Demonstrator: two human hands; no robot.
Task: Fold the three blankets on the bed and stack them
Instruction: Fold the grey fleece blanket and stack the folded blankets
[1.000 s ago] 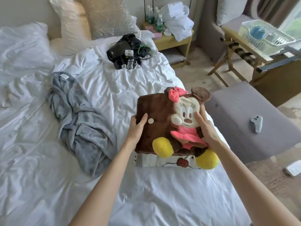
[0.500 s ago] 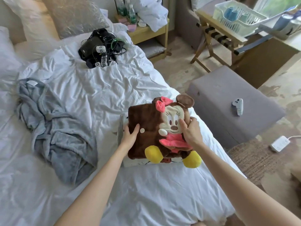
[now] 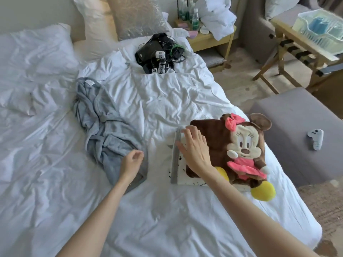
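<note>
A folded brown blanket with a plush mouse face, pink bow and yellow feet (image 3: 219, 143) lies on top of a folded white blanket with a grey edge (image 3: 175, 164), near the bed's right side. My right hand (image 3: 196, 149) rests flat and open on the brown blanket's left edge. To the left, a crumpled grey-blue blanket (image 3: 100, 127) lies unfolded on the white bed (image 3: 167, 219). My left hand (image 3: 130, 163) hovers over its near corner, fingers loosely curled, holding nothing that I can see.
A tangle of black devices and cables (image 3: 158, 53) sits near the pillows (image 3: 135, 15). A grey ottoman (image 3: 300, 115) with a small grey controller (image 3: 315, 139) stands right of the bed. Beyond it are a nightstand (image 3: 209, 36) and a wooden rack with a plastic basket (image 3: 319, 30).
Both hands let go of the brown blanket, which now lies on the white one. My left hand moved left to the grey-blue blanket; my right hand shifted to the stack's left edge.
</note>
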